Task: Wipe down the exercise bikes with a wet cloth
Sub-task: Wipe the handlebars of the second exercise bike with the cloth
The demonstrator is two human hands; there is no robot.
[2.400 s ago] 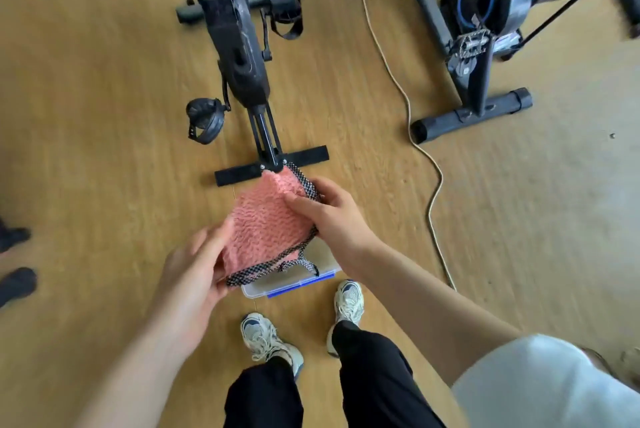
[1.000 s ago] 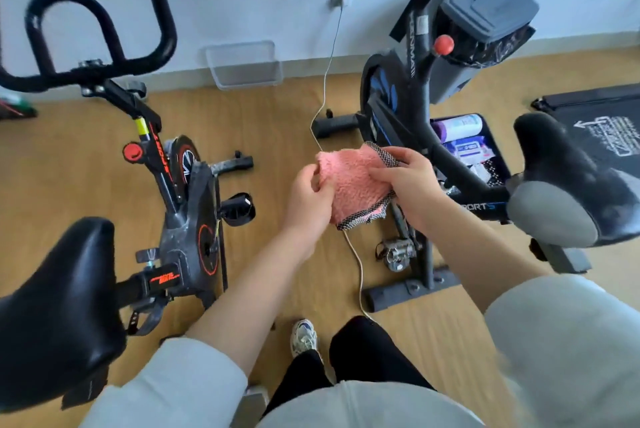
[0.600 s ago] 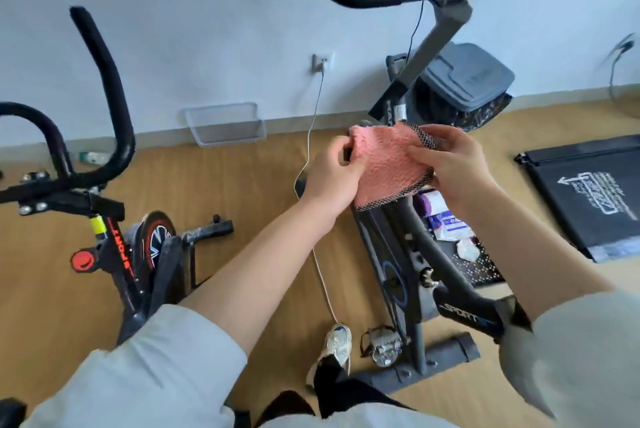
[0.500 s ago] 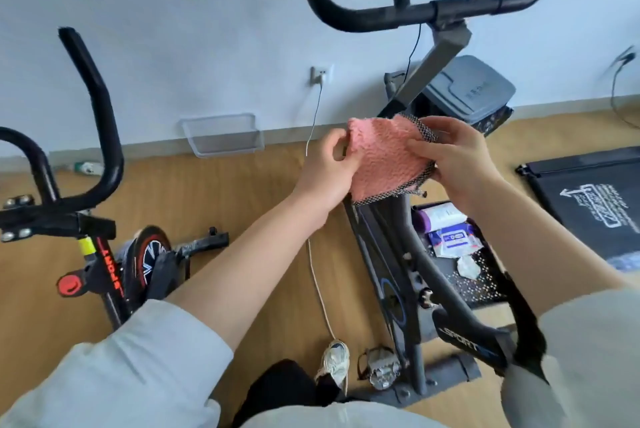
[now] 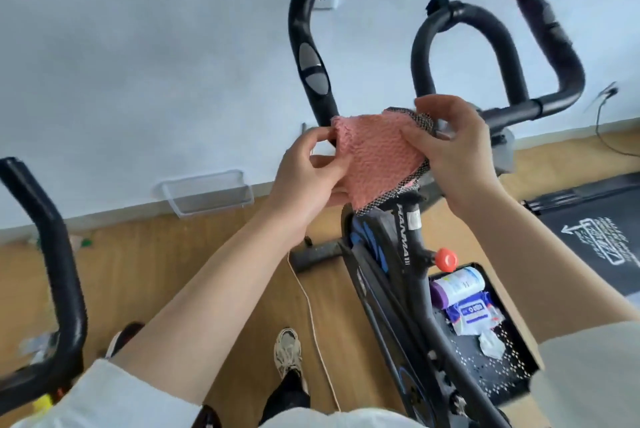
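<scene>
1. Seemingly the wiping itself has not begun; the pink cloth is held in the air between both hands, just in front of the black handlebar of the nearer exercise bike, and I judge it is being folded or readied rather than pressed to any surface
2. Left to do, by my reading: the handlebar, stem and frame of this bike; then the second bike at the left edge, whose handlebar shows no cloth near it
3. Left hand pinches the cloth's left edge between thumb and fingers; right hand pinches its right, mesh-trimmed edge
4. Cloth thus spans the gap between the two grips, hanging slightly below them; whether it touches the stem beneath I cannot tell
</scene>
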